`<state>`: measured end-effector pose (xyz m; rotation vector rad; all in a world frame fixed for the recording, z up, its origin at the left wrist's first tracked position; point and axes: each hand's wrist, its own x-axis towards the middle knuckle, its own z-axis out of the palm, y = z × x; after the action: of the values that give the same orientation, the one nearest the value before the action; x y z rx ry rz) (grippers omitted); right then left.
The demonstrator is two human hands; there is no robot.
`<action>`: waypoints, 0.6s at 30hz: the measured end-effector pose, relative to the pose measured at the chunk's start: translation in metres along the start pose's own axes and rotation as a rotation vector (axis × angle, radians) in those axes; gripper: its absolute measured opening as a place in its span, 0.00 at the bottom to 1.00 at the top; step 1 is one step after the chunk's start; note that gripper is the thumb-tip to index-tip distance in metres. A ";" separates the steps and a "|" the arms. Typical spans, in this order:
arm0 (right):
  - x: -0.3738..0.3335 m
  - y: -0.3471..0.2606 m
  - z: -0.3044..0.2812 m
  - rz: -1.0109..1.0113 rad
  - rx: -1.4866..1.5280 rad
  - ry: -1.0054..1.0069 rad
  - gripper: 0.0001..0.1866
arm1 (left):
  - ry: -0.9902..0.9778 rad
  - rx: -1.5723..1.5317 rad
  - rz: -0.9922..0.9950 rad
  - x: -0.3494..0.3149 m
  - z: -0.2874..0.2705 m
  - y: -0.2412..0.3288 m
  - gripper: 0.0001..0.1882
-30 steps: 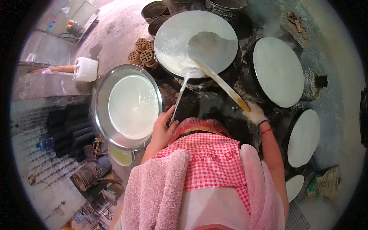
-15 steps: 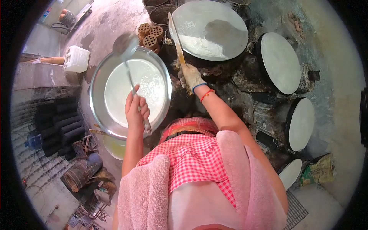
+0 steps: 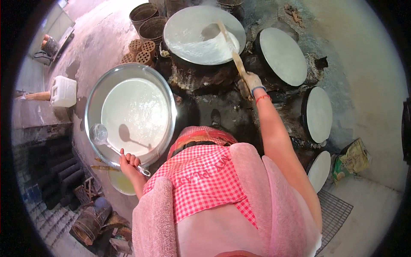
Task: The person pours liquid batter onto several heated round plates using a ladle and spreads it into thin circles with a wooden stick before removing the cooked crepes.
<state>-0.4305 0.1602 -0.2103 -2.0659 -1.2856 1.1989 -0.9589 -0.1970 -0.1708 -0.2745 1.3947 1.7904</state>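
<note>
My left hand (image 3: 129, 164) is closed round the handle of a metal ladle (image 3: 99, 134). The ladle's bowl hangs over the left side of a wide metal basin (image 3: 95, 91) of white liquid batter (image 3: 147, 96), and its shadow falls on the batter. My right hand (image 3: 251, 82), in a pale work glove, grips a long flat wooden spreader (image 3: 239, 64). The spreader's blade lies across the right part of a large round griddle (image 3: 177, 28) at the far side. Wet white batter (image 3: 199, 49) covers much of that griddle, with a greyer patch near its middle.
More round pale-topped stoves (image 3: 283, 55) curve down the right side. Perforated coal briquettes (image 3: 145, 55) and dark buckets (image 3: 143, 13) stand beyond the basin. At the left are a white jerrycan (image 3: 64, 91) and stacked dark cylinders (image 3: 64, 171). A metal grate (image 3: 334, 218) lies lower right.
My right hand has swept the spreader rightward across the griddle, spreading batter. My left hand has lowered the ladle toward me and left over the basin. The view has shifted right.
</note>
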 end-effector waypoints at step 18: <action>0.031 0.009 -0.068 -0.163 -0.316 0.008 0.29 | -0.118 -0.060 0.013 -0.033 0.097 -0.071 0.18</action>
<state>-0.3632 0.1886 -0.1938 -2.1222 -1.6946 0.9653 -0.8572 -0.1239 -0.1651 -0.1883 1.2645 1.8307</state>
